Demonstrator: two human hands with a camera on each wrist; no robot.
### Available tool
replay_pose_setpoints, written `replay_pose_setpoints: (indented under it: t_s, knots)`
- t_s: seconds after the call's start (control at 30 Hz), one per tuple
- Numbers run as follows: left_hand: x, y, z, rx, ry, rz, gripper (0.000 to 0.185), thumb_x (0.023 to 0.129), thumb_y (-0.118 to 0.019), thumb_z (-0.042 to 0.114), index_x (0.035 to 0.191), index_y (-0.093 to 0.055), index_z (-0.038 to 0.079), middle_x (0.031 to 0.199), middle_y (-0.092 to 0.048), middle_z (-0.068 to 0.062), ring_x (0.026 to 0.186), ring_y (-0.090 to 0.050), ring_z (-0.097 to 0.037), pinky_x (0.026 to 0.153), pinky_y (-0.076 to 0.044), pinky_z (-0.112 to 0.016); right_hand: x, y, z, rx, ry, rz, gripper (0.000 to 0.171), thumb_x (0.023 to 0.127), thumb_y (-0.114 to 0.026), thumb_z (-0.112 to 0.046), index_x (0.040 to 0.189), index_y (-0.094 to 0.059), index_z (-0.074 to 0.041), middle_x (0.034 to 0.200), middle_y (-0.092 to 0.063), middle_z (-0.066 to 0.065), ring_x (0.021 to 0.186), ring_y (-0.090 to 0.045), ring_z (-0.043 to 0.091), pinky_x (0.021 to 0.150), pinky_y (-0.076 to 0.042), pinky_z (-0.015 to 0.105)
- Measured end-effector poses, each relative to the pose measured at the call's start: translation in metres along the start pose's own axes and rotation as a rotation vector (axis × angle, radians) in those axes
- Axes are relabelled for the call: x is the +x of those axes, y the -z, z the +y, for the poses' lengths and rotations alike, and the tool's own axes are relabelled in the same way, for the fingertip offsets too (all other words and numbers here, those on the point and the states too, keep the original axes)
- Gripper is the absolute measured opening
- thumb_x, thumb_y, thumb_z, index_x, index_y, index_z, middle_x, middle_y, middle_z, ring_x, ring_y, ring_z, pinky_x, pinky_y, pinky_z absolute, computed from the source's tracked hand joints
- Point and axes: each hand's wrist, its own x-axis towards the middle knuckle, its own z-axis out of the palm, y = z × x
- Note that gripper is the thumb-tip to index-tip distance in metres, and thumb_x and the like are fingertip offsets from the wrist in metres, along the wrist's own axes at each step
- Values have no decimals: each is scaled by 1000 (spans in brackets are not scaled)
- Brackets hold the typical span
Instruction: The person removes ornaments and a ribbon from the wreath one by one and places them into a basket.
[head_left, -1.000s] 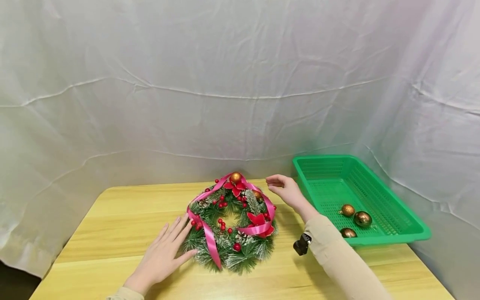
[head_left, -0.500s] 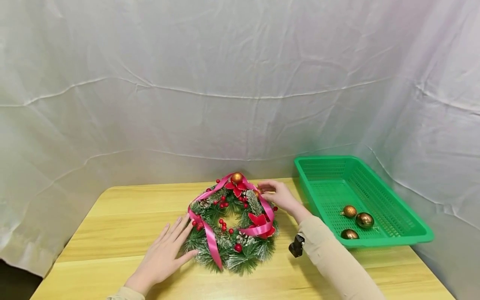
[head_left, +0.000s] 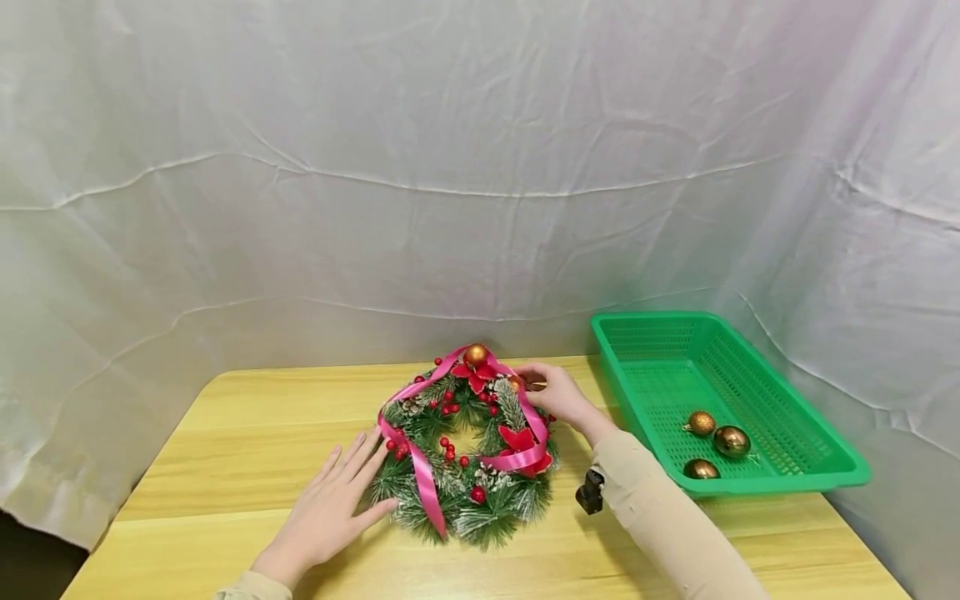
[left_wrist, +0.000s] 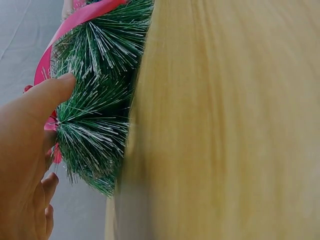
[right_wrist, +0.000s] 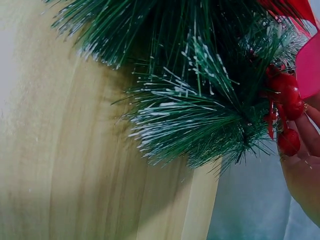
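Green needles press against my left hand, which lies flat on the table with straight fingers touching the near left edge of the wreath. In the left wrist view my thumb rests against the frosted tips, and nothing is gripped there. My right hand is at the far right side of the wreath, its fingers curled in at a small gold ball tucked under the ribbon. I cannot tell whether I have truly pinched that ball or only touch it; the right wrist view shows just my fingertips beside a cluster of red berries and pine sprigs.

The wreath lies flat near the middle of the table, slightly toward the far edge. A pink ribbon winds round it, with red flowers, pine cones and another gold ball at its top.

A green basket stands to my right, at the table's right end, near the wreath but apart from it. Three gold baubles lie close together inside it, toward its near end. White cloth hangs behind everything.
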Motion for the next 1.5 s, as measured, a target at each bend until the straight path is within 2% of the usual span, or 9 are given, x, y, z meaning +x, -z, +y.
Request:
replay_pose_setpoints:
  t_s: [0.17,0.33,0.43,0.6,0.83,1.07,1.27,1.5]
  knots:
    - [0,0,1,0,-1,1,80,90,-47,64,152,-27,16,159,-13,-2,142,-20,-29,117,3,-35,-1,0,0,-26,12,28,39,78,-65,7,117,-62,6,110,-65,21,106,-60,37,90,-51,42]
    - [-1,-1,1,4,-15,32,80,90,-50,62,151,-31,14,159,-17,-4,141,-23,-30,116,3,-34,-3,2,-4,-43,9,63,41,76,-68,7,117,-62,6,113,-62,21,109,-58,38,96,-47,47]
    - [-1,-1,1,4,-12,29,80,90,-49,62,151,-30,15,159,-16,-4,142,-22,-30,117,2,-35,-4,3,-5,-60,8,76,41,76,-69,7,116,-62,5,113,-60,21,106,-59,37,95,-47,46]
    - [-1,0,0,1,4,0,80,90,-46,64,152,-27,16,159,-13,-2,143,-17,-26,116,4,-34,-7,6,-5,-62,10,77,37,78,-71,6,114,-62,6,108,-59,20,98,-62,36,87,-53,42]
    - [-2,-2,1,1,-7,30,79,90,-49,62,151,-30,15,159,-17,-4,142,-19,-27,116,3,-33,-10,9,-7,-77,37,90,35,78,-70,6,112,-62,8,104,-57,20,94,-62,33,86,-54,40]
    - [-1,-1,0,-7,4,12,80,90,-47,64,152,-27,16,159,-14,-3,143,-17,-26,116,5,-32,-12,14,-9,-94,15,88,39,80,-69,7,117,-60,7,106,-64,21,100,-62,38,87,-53,43]
    - [0,0,0,-8,8,1,80,90,-47,64,152,-27,17,159,-14,-2,142,-20,-29,116,5,-32,-13,19,-7,-136,35,94,40,80,-68,8,119,-59,9,110,-64,23,102,-61,40,89,-52,45]
    - [-1,0,0,-7,15,-9,81,90,-46,65,152,-26,17,159,-13,-1,143,-15,-24,116,4,-33,-13,23,-1,-228,8,131,41,76,-71,8,116,-63,4,110,-65,22,102,-62,40,88,-52,47]
